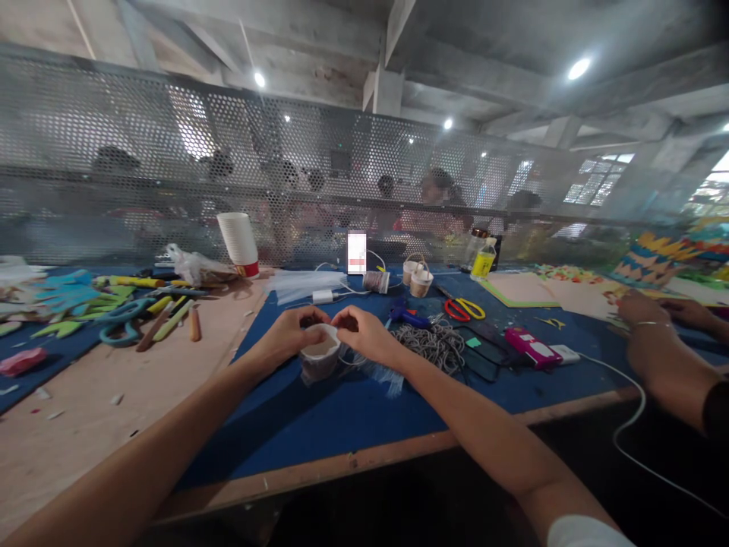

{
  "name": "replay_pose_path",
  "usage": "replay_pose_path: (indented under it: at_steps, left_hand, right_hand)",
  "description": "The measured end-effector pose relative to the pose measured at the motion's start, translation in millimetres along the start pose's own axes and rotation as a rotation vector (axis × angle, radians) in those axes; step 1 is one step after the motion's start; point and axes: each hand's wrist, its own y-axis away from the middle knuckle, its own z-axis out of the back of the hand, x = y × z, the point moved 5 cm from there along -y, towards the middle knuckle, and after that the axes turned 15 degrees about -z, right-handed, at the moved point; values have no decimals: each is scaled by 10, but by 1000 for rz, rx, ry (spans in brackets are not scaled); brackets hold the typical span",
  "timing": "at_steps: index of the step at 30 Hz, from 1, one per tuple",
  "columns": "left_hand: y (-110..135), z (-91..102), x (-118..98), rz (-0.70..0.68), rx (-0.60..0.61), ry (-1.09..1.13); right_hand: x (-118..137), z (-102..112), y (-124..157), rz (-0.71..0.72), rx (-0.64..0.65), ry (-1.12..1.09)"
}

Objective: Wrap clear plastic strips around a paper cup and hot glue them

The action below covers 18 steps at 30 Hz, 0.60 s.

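Observation:
My left hand (291, 334) and my right hand (364, 334) meet over a small white paper cup (320, 357) on the blue felt sheet (342, 410). Both hands pinch the cup's rim, the left on its left side, the right on its right side. The cup stands upright with pale fringe or fabric wrapped round its lower part. A pile of grey braided cord (436, 343) lies just right of my right hand.
A blue glue gun (405, 313), red-and-yellow scissors (464, 308), a pink device (532, 348) with white cable, thread spools (376, 281) and a stack of cups (239, 241) lie around. Another person's hands (654, 334) rest at the right. A mesh screen (364, 182) stands behind.

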Motion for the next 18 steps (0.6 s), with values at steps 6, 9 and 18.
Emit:
replay_pose_path:
  at_steps: [6,9,18]
  left_hand:
    - [29,3,-29,80,-23,132]
    - [40,9,-68,84,-39,135]
    - [38,-1,-218,14,-37,38]
  right_hand:
    - [0,23,6,17,-15,1]
    - [22,36,23,45,-39,15]
    - [199,110,103,243,-176,138]
